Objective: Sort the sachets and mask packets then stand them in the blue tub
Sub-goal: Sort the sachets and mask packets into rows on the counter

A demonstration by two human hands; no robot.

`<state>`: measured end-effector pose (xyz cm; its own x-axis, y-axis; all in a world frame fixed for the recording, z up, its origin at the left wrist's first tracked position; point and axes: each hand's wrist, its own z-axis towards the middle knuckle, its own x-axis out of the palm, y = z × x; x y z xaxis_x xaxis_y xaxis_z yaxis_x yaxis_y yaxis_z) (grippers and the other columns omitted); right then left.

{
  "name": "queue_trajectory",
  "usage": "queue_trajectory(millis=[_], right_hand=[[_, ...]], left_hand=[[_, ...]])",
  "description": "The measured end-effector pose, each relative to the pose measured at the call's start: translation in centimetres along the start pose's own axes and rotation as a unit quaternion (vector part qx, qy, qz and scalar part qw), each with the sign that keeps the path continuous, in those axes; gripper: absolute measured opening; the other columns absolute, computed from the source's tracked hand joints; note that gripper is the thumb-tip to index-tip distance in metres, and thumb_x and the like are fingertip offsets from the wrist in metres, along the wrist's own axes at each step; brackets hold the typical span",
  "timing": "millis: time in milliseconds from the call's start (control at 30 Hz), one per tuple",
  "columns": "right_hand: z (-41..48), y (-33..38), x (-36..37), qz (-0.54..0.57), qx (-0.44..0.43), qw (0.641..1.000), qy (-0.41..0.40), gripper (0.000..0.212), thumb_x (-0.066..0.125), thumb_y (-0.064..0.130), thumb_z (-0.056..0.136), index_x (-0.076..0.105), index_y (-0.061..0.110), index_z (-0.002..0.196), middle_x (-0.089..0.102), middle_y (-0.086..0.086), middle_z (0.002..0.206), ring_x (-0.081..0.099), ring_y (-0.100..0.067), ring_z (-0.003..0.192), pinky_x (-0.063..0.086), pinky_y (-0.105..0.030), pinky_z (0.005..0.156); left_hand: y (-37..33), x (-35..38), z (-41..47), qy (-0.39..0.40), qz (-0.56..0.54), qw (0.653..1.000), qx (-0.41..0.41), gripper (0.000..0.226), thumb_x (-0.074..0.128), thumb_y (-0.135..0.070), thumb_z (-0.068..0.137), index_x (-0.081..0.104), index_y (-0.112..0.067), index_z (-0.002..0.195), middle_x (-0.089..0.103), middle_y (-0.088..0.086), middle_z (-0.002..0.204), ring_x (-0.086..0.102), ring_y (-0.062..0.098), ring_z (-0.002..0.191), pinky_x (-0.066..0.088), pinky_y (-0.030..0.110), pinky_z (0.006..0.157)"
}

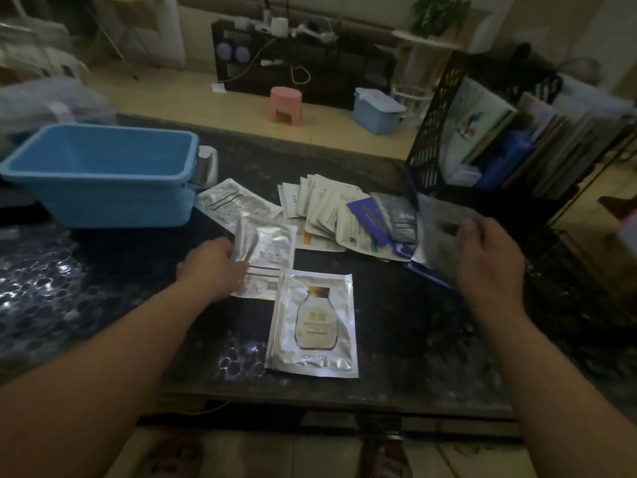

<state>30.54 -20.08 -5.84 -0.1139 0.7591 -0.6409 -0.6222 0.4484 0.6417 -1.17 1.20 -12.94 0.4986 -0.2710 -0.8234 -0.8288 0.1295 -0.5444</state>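
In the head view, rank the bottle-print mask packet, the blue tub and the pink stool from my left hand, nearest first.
1. Bottle-print mask packet, just right of the left hand.
2. Blue tub, farther back left.
3. Pink stool, on the floor beyond.

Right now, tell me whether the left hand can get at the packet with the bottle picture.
Probably yes: the bottle packet lies uncovered on the table, just beside the left hand. But its fingers grip a silver packet, so that likely goes down first.
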Motion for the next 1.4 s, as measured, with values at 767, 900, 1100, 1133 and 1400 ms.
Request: queue_trajectory(millis=[767, 900, 1100, 1133, 1400], right_hand=[[-9.5, 9.4, 8.0, -0.01, 0.008, 0.981, 0.195, 0.053, 0.066, 0.051, 0.097, 0.053, 0.021, 0.139, 0.059, -0.002, 0.131, 0.061, -0.021, 0.117, 0.055, -0.036, 0.092], [-10.0, 12.8, 6.6, 0.327, 0.136, 0.827, 0.437, 0.059, 0.055, 0.071, 0.095, 0.062, 0.029, 0.136, 0.073, 0.002, 0.126, 0.073, -0.014, 0.109, 0.061, -0.034, 0.089], [-8.9, 11.5, 4.7, 0.389, 0.315, 0.813, 0.298, 0.02, 0.054, 0.024, 0.109, 0.067, 0.013, 0.12, 0.079, -0.013, 0.103, 0.079, -0.028, 0.09, 0.065, -0.04, 0.074], [-8.6, 10.8, 4.1, 0.39, 0.308, 0.813, 0.303, 0.015, 0.055, 0.02, 0.108, 0.066, 0.016, 0.117, 0.079, -0.012, 0.102, 0.079, -0.028, 0.09, 0.065, -0.041, 0.075], [-10.4, 7.6, 2.9, 0.375, 0.273, 0.793, 0.396, 0.023, 0.066, 0.017, 0.101, 0.075, 0.005, 0.119, 0.08, -0.016, 0.108, 0.077, -0.035, 0.102, 0.058, -0.054, 0.098]], left_hand=[[-3.6, -5.7, -5.9, -0.097, -0.253, 0.958, 0.09, 0.016, 0.056, -0.017, 0.104, 0.049, -0.026, 0.093, 0.063, -0.006, 0.092, 0.059, 0.005, 0.076, 0.04, 0.018, 0.054], [-6.3, -4.2, -8.6, -0.061, -0.197, 0.962, 0.18, 0.009, 0.058, -0.028, 0.105, 0.054, -0.033, 0.099, 0.069, -0.009, 0.095, 0.067, 0.003, 0.08, 0.049, 0.023, 0.061], [-6.5, -2.9, -10.2, 0.103, -0.214, 0.947, 0.216, 0.015, 0.078, -0.047, 0.091, 0.07, -0.04, 0.102, 0.074, -0.014, 0.101, 0.07, 0.003, 0.096, 0.056, 0.03, 0.084], [-6.1, -3.5, -9.9, 0.083, -0.243, 0.948, 0.19, 0.015, 0.076, -0.048, 0.092, 0.071, -0.038, 0.101, 0.075, -0.013, 0.098, 0.071, 0.004, 0.093, 0.057, 0.031, 0.082], [-5.2, -2.6, -8.6, 0.176, -0.269, 0.944, 0.067, 0.025, 0.075, -0.035, 0.098, 0.076, -0.014, 0.084, 0.072, -0.004, 0.067, 0.064, 0.004, 0.061, 0.049, 0.03, 0.069]])
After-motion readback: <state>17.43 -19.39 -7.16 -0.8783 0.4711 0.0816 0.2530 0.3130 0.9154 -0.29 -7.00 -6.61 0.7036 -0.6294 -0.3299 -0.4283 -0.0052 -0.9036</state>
